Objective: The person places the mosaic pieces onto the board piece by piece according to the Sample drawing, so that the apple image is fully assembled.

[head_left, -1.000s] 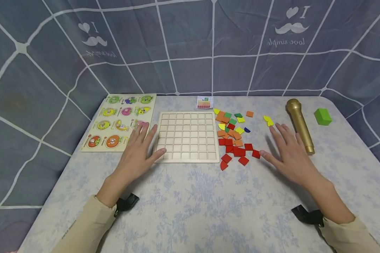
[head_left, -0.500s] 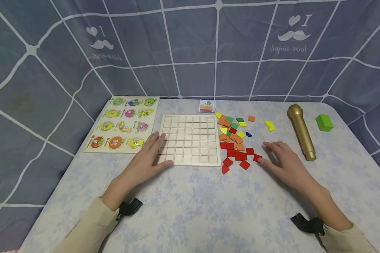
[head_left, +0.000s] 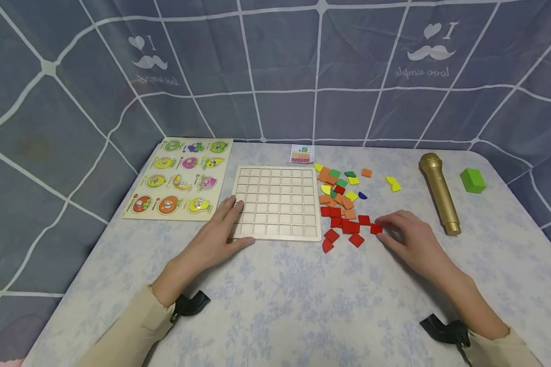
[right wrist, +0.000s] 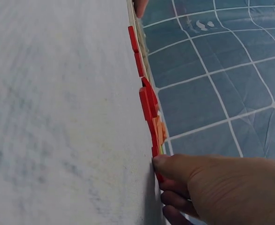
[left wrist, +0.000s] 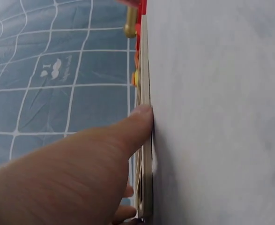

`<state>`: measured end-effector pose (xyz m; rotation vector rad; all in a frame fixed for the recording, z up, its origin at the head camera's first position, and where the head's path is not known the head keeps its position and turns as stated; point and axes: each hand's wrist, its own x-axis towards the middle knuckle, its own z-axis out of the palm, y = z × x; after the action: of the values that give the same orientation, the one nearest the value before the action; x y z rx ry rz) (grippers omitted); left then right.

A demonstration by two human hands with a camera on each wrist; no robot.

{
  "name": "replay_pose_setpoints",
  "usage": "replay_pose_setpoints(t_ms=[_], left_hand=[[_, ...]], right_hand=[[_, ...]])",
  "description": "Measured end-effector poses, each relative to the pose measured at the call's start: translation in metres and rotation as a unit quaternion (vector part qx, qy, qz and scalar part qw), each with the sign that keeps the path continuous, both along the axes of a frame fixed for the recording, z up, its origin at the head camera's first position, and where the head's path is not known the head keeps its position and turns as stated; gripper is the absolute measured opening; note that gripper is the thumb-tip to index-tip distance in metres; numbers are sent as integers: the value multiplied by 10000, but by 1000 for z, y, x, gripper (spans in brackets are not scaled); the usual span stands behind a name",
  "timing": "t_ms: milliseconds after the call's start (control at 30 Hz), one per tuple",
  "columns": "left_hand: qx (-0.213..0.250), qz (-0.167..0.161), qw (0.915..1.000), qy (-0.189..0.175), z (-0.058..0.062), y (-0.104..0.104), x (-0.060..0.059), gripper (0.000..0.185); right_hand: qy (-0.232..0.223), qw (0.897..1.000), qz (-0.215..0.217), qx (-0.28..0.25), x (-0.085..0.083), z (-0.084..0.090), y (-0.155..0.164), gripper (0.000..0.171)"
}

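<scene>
- Left hand (head_left: 218,235) rests with straight fingers on the wooden grid board's (head_left: 276,202) near-left corner.
- Right hand (head_left: 410,242) pinches a red square tile (head_left: 376,229) at the pile's right edge, on the table (head_left: 303,300).

- One pale wooden grid board (head_left: 277,202), seven square cells across and seven down, forty-nine in all.
- One wooden fruit peg puzzle board (head_left: 181,179), eleven coloured fruit pieces in four rows.
- One small printed pattern card (head_left: 302,153).
- One gold toy microphone (head_left: 439,192).
- One bright green block (head_left: 472,180).
- About ten flat red wooden tiles (head_left: 347,227), some overlapping, exact count uncertain.
- About seven flat orange wooden tiles (head_left: 324,176), one set apart.
- Five flat yellow wooden tiles (head_left: 393,183), two lying apart near the microphone.
- About four flat green wooden tiles (head_left: 334,174).
- One flat blue wooden tile (head_left: 361,195).
- Two bare hands: left hand (head_left: 217,237), right hand (head_left: 412,241).
- Two beige sleeves (head_left: 128,334).
- Two black wrist straps (head_left: 190,304).
</scene>
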<state>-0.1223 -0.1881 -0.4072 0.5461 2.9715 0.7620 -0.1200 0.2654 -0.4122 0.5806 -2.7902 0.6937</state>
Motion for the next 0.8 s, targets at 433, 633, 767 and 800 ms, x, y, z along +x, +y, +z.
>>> replay_pose_setpoints(t_ms=[433, 633, 767, 800], left_hand=[[-34, 113, 9999, 73, -2, 8, -1, 103], [36, 174, 9998, 97, -4, 11, 0, 104], [68, 178, 9998, 82, -4, 13, -1, 104], [70, 170, 9998, 79, -4, 13, -1, 104]], right_hand=[[607, 9979, -64, -234, -2, -2, 3, 31], [698, 9944, 301, -735, -5, 7, -8, 34], [693, 9927, 671, -728, -11, 16, -25, 32], [663, 9922, 767, -721, -13, 18, -30, 31]])
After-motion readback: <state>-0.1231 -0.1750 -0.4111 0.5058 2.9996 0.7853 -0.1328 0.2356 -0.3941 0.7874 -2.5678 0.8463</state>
